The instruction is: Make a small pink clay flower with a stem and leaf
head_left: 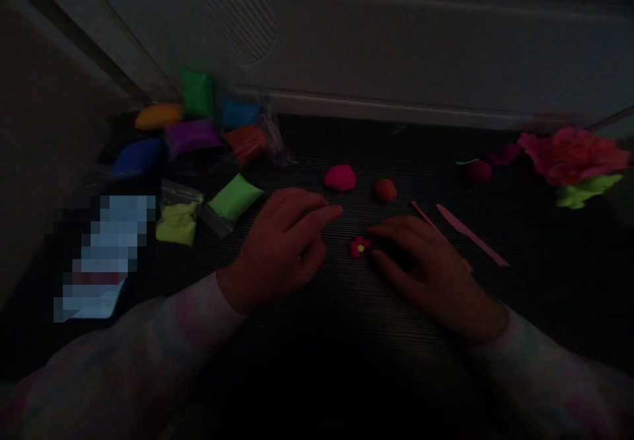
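Note:
A small clay flower (353, 250) with dark pink petals and a yellow centre lies on the dark striped surface between my hands. My right hand (426, 268) is beside it, thumb and fingertips apart at its right edge; whether they touch it I cannot tell. To the left of the flower hovers or rests my left hand (282, 242), its index finger stretched out and nothing seen in it. Beyond the flower sit a bright pink clay lump (340, 178) and an orange-brown clay ball (385, 190).
Two pink modelling tools, a thin stick (426, 219) and a flat knife (470, 235), lie by my right hand. Several bagged clay packs, including a light green pack (235, 197), are at left near a lit phone (106, 261). A pink artificial flower (569, 156) stands far right.

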A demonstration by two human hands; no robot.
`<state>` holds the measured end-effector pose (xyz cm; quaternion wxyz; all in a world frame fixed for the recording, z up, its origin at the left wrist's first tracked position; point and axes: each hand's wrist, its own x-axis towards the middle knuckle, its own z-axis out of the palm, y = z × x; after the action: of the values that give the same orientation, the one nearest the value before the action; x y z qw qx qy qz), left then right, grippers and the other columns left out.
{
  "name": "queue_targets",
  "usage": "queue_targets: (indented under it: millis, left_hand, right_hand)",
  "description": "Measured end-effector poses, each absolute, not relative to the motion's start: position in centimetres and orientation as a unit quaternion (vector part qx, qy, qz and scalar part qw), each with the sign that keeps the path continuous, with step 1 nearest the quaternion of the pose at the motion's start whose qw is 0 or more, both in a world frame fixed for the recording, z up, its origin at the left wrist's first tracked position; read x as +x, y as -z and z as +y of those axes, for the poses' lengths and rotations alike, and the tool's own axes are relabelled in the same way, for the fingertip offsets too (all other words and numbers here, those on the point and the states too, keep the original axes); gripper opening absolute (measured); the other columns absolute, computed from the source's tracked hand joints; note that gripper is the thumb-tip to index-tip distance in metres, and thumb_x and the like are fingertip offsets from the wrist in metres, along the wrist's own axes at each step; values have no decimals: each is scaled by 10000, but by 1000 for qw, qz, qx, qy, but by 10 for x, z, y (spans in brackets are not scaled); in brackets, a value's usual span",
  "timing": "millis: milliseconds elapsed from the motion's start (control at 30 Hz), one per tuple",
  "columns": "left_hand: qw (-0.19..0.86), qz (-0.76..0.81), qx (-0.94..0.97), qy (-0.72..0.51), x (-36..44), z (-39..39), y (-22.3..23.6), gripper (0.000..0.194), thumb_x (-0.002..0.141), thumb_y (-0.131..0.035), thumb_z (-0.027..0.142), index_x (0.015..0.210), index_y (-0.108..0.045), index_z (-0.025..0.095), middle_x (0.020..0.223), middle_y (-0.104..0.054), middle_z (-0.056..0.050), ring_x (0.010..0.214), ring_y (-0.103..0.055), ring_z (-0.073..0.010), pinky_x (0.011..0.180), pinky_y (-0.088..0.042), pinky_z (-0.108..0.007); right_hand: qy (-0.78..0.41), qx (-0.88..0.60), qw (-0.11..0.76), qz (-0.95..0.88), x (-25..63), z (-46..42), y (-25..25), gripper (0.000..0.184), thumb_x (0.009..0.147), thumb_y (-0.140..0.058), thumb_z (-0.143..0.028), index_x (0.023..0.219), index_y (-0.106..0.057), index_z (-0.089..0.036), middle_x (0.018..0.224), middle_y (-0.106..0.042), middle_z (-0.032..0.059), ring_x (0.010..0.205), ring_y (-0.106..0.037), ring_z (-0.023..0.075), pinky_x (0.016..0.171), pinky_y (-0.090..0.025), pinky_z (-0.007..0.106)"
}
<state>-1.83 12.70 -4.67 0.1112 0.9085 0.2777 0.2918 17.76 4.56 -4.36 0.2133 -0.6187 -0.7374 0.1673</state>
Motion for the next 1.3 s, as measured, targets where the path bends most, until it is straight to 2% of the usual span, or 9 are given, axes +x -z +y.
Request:
queue_targets:
  millis: [133, 233, 400, 500, 667, 767, 900, 1100, 1300]
  left_hand:
    - [51, 327, 921, -203, -24, 137, 48, 457, 689, -490, 110, 1142, -472, 166, 1141, -475, -89, 1050, -404, -246, 899, -357, -423]
    - [83, 327, 928, -160, -24, 141, 54, 387, 701, -463, 94, 1081, -522, 131, 1080, -517, -98, 997, -444, -221, 892, -381, -390]
    - [149, 336, 907, -207, -24, 145, 63, 311, 761, -417, 100, 1048, -533, 127, 971, -572, -79, 922, -500, -175, 834, -435, -342]
    - [211, 363, 873, -248, -24, 148, 65, 310, 756, -455, 134, 1058, -526, 142, 957, -588, -65, 856, -533, -158, 793, -455, -330]
    - [306, 415, 802, -302, -19, 150, 65, 292, 741, -523, 229, 1024, -550, 164, 913, -603, -38, 710, -554, -122, 701, -478, -286]
    - [306, 423, 791, -320, -14, 150, 66, 314, 739, -531, 256, 1033, -543, 145, 906, -601, -52, 706, -559, -127, 673, -483, -284]
    - [308, 424, 781, -340, -9, 150, 67, 334, 719, -558, 247, 1039, -537, 153, 871, -591, -47, 702, -565, -124, 659, -493, -275]
    - [304, 399, 792, -348, -10, 151, 68, 350, 748, -508, 189, 1094, -480, 151, 953, -597, -61, 804, -590, -115, 698, -503, -232]
    - [221, 398, 831, -321, -15, 150, 67, 228, 759, -472, 188, 969, -552, 146, 901, -610, -61, 780, -570, -146, 737, -489, -310]
  right_hand:
    - [-158, -605, 218, -750, 175, 47, 48, 206, 779, -498, -235, 967, -569, -190, 978, -550, 59, 918, -501, 172, 823, -431, 351]
    - [-160, -612, 235, -738, 172, 49, 50, 168, 789, -484, -233, 912, -587, -183, 949, -554, 61, 894, -505, 168, 814, -431, 350]
    - [-174, -621, 272, -714, 169, 49, 50, 156, 775, -506, -264, 884, -594, -195, 930, -556, 60, 895, -511, 178, 819, -426, 361]
    - [-177, -628, 317, -688, 169, 50, 48, 161, 764, -513, -266, 892, -582, -195, 926, -564, 59, 906, -514, 184, 828, -416, 361]
    - [-145, -657, 380, -635, 174, 57, 50, 165, 790, -453, -268, 879, -565, -187, 859, -575, 55, 769, -536, 166, 702, -439, 327]
    - [-131, -664, 413, -609, 172, 64, 53, 157, 786, -446, -267, 848, -567, -188, 834, -582, 50, 754, -541, 164, 686, -438, 315]
    - [-137, -656, 438, -599, 166, 71, 55, 169, 787, -433, -266, 854, -568, -192, 913, -594, 62, 848, -555, 170, 735, -442, 314]
    - [-173, -635, 407, -633, 162, 70, 56, 162, 754, -471, -244, 844, -601, -208, 901, -623, 48, 909, -563, 180, 789, -433, 328]
    - [-166, -643, 412, -625, 164, 70, 56, 183, 760, -455, -254, 861, -594, -191, 928, -614, 66, 879, -566, 179, 780, -433, 341]
